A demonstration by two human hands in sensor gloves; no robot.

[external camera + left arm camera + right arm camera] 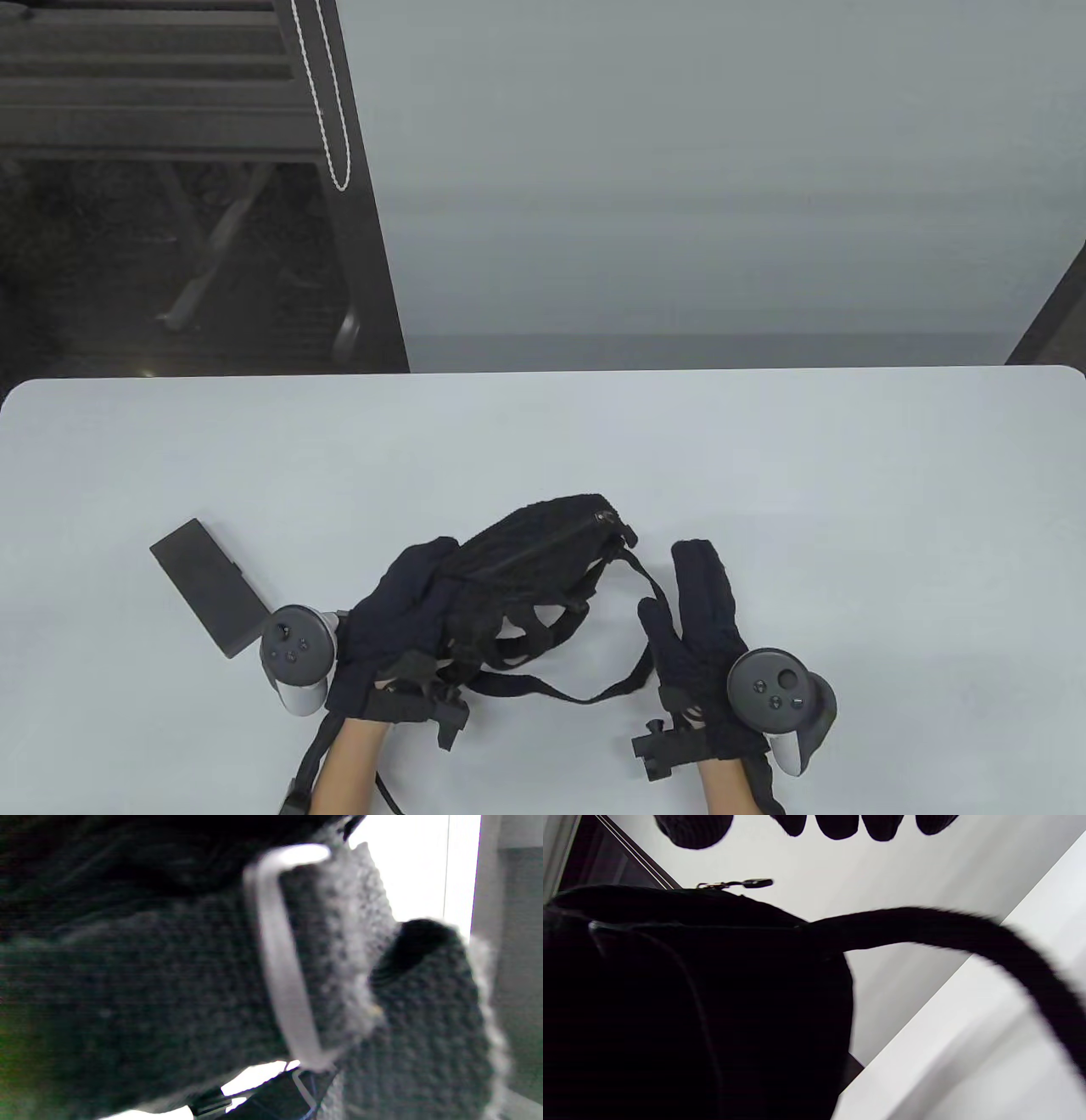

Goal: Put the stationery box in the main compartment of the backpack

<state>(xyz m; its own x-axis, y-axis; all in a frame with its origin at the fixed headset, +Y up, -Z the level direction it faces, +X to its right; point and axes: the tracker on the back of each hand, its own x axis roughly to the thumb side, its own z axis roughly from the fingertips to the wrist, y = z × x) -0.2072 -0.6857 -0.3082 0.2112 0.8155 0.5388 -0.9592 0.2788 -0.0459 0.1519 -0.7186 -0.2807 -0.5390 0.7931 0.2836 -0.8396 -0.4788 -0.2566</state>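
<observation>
A small black backpack lies on the white table near the front, with its straps trailing toward me. Its zipper pull sits at the far end. My left hand rests on the backpack's left side and grips the fabric. My right hand is open with fingers stretched flat, just right of the bag, touching nothing. The black stationery box lies flat on the table to the left of my left hand. The right wrist view shows the bag, its zipper pull and a strap.
The table's far edge runs across the middle of the table view. Beyond it are a grey wall and a dark frame with a bead chain at the far left.
</observation>
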